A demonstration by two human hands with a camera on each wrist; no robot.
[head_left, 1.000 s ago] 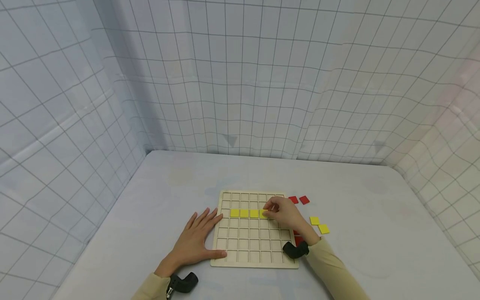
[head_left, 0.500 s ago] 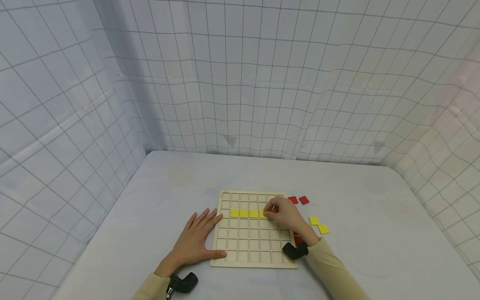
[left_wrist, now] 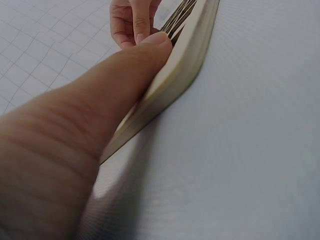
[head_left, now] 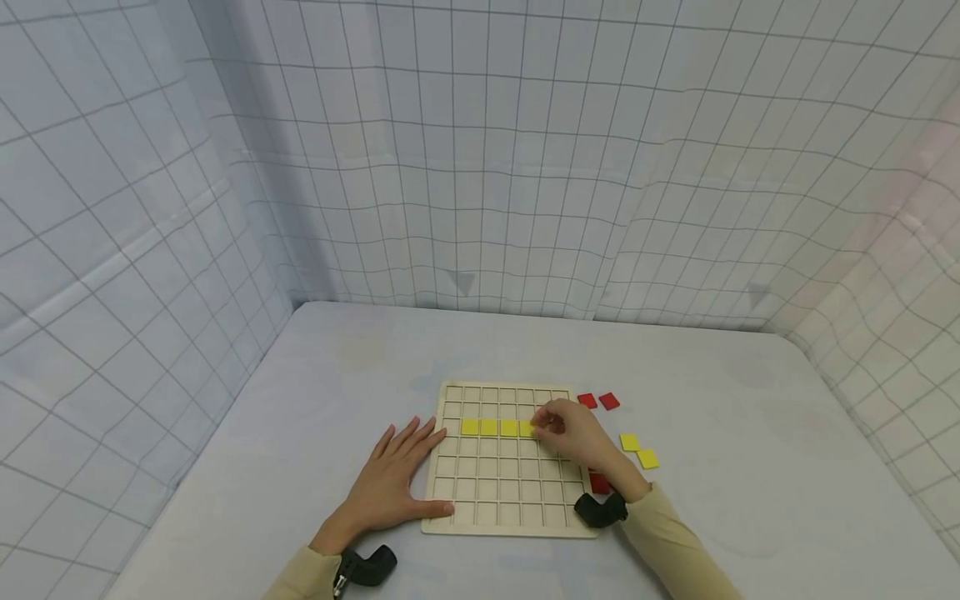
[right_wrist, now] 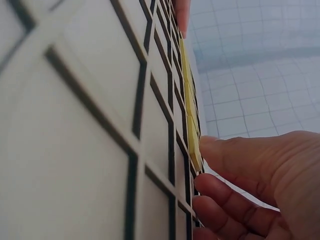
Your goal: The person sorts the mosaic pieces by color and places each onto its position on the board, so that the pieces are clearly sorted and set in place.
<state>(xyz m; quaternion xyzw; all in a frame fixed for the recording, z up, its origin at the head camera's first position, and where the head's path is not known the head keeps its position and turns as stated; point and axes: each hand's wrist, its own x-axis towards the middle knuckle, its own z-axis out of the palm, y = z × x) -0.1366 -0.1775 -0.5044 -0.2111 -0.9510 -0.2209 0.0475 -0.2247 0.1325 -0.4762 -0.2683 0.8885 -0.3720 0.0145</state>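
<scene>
A pale wooden grid board [head_left: 487, 492] lies flat on the table. Several yellow square tiles [head_left: 489, 427] sit side by side in one of its upper rows. My left hand [head_left: 393, 483] is spread along the board's left edge, its thumb resting on the lower left corner; in the left wrist view that thumb [left_wrist: 120, 75] lies over the rim. Beside the rightmost yellow tile [head_left: 526, 427] is my right hand [head_left: 573, 433], fingers loosely curled. In the right wrist view its thumb tip meets the end of the seated tile [right_wrist: 194, 145], while the other fingers hang apart below.
Two red tiles [head_left: 587, 401] lie off the board's upper right corner. Two loose yellow tiles [head_left: 628, 442] are farther right. More red [head_left: 599, 483] shows by the board's right edge, partly covered by the right forearm. A grid-patterned curtain [head_left: 525, 167] surrounds the table.
The right hand has shifted slightly right and toward me, and its fingertips have drawn back from the rightmost yellow tile. The left hand and the board have stayed in place.
</scene>
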